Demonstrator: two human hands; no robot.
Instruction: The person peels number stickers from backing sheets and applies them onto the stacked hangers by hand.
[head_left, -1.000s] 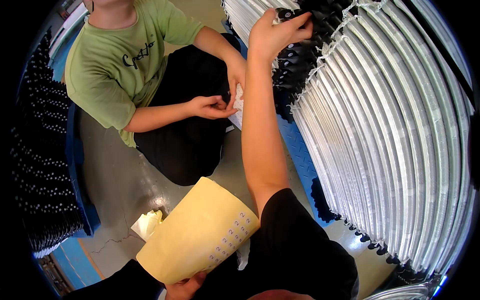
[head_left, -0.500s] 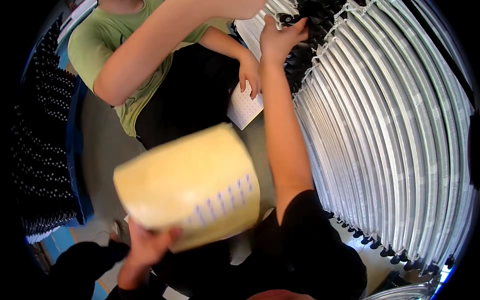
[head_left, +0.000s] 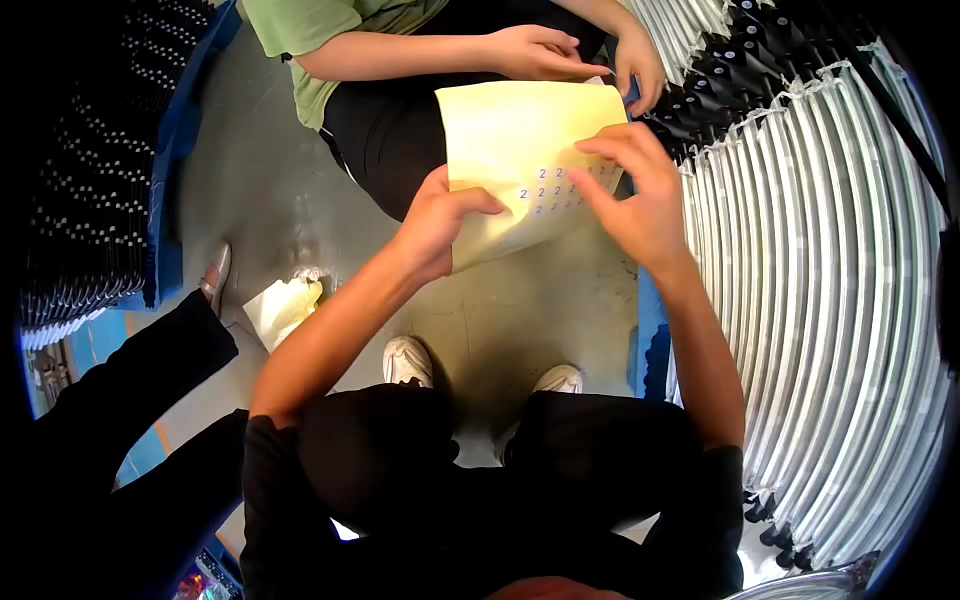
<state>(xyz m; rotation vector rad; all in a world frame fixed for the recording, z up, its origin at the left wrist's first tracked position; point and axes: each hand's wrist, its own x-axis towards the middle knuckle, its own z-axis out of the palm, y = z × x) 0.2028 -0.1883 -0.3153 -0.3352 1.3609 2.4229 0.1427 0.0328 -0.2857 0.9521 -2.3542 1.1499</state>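
Observation:
My left hand (head_left: 437, 222) grips the left edge of a yellow sheet (head_left: 520, 130), its thumb on the front. Rows of small printed "2" marks run along the sheet's lower right part. Over these marks is my right hand (head_left: 640, 195), thumb and forefinger curled near each other at the sheet's right side; whether a sticker is between them is too small to tell. Just beyond the sheet, a co-worker's hand (head_left: 540, 52) reaches toward its top edge, and the co-worker's other hand (head_left: 637, 68) hangs near its upper right corner.
Long wrapped silvery parts (head_left: 800, 300) with black ends (head_left: 735, 70) are stacked at the right on a blue base (head_left: 650, 330). Crumpled yellow paper (head_left: 285, 308) lies on the floor. Black stacked parts (head_left: 95, 170) stand at the left; another person's leg (head_left: 150, 365) extends from the lower left.
My right hand has come back from the black ends to the yellow sheet. The sheet has moved up and right in my left hand. The view has tilted down, showing my shoes.

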